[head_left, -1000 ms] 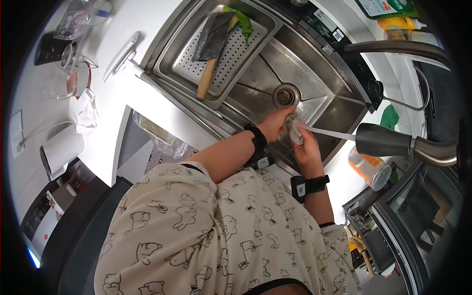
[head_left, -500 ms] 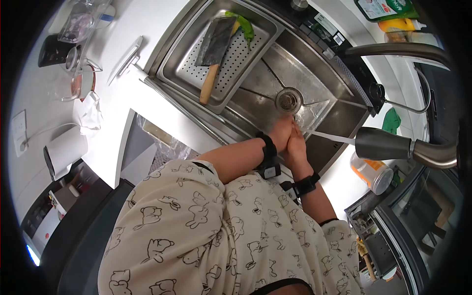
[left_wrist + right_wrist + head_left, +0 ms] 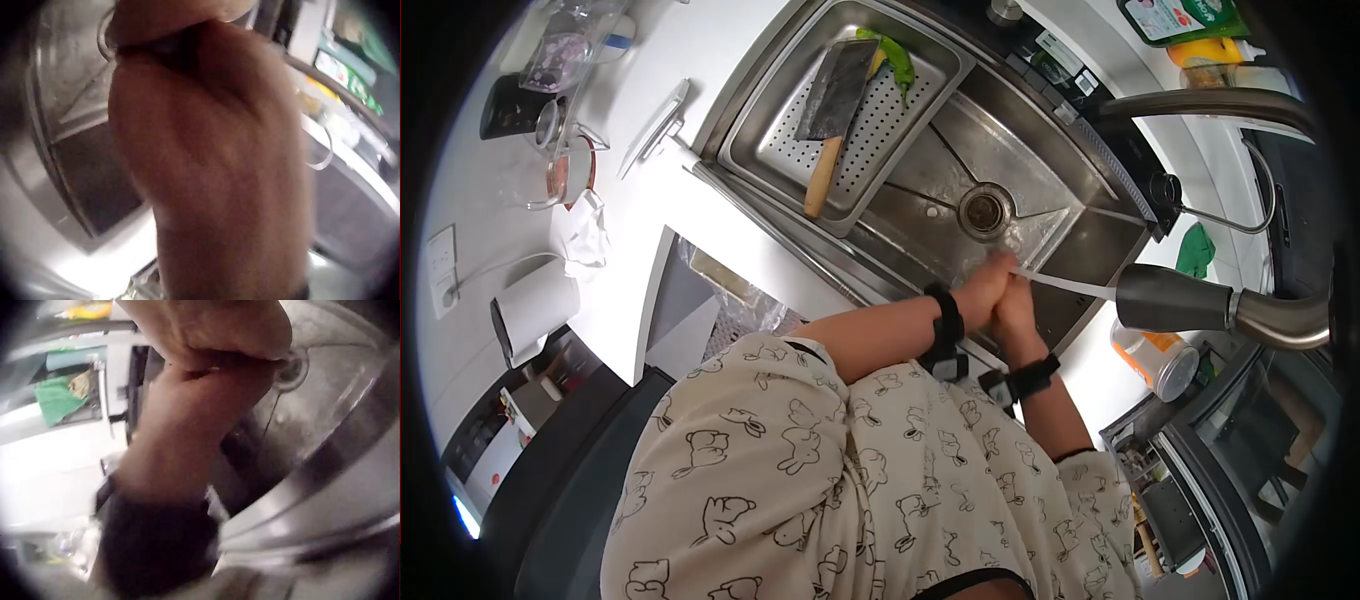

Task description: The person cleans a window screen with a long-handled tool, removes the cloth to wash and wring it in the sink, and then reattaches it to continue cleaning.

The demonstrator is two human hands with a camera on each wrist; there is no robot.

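Note:
Close together below the sink drain (image 3: 985,211) are my left hand (image 3: 980,292) and right hand (image 3: 1014,306), touching at the palms or fingers. Water (image 3: 1065,283) runs from the faucet head (image 3: 1175,298) onto them. Most fingers are hidden or blurred, so whatever lies between the hands cannot be made out. In the left wrist view, one hand (image 3: 206,144) meets the other (image 3: 175,15) around a dark gap. The right wrist view has two hands (image 3: 187,419) (image 3: 219,328) pressed together, with a black band on the lower wrist.
A perforated metal tray (image 3: 785,150) sits over the sink's left part, holding a cleaver (image 3: 837,95) and green peppers (image 3: 898,68). The curved faucet pipe (image 3: 1210,96) crosses at upper right. An orange-labelled jar (image 3: 1155,358) stands right of the sink.
A pale clump held between my hands a second ago is out of sight. The hands have closed together. A small pale spot now shows on the sink floor left of the drain.

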